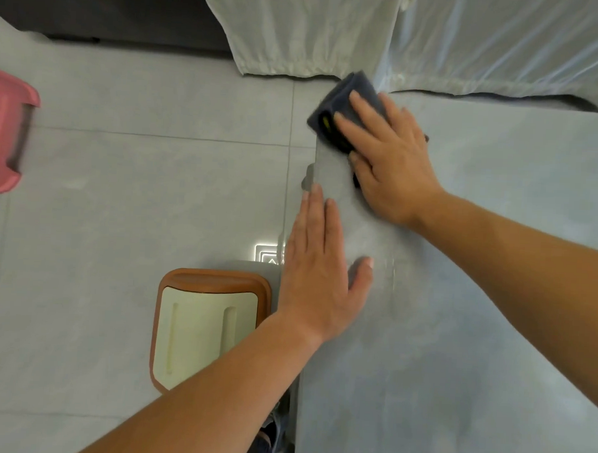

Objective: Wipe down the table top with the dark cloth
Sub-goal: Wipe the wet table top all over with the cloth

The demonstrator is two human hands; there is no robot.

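Observation:
The grey table top (476, 302) fills the right half of the head view, its left edge running down the middle. My right hand (391, 162) presses flat on the dark folded cloth (340, 101) at the table's far left corner; part of the cloth sticks out past the edge, and a yellow mark shows on its fold. My left hand (318, 271) lies flat with its fingers straight along the table's left edge, the thumb spread onto the surface, holding nothing.
Left of the table is a grey tiled floor (137, 202). A brown stool with a cream seat (204, 328) stands beside the table edge. A pink stool (5, 131) sits at the far left. White fabric (316, 32) and a pale plastic sheet (521, 44) hang at the top.

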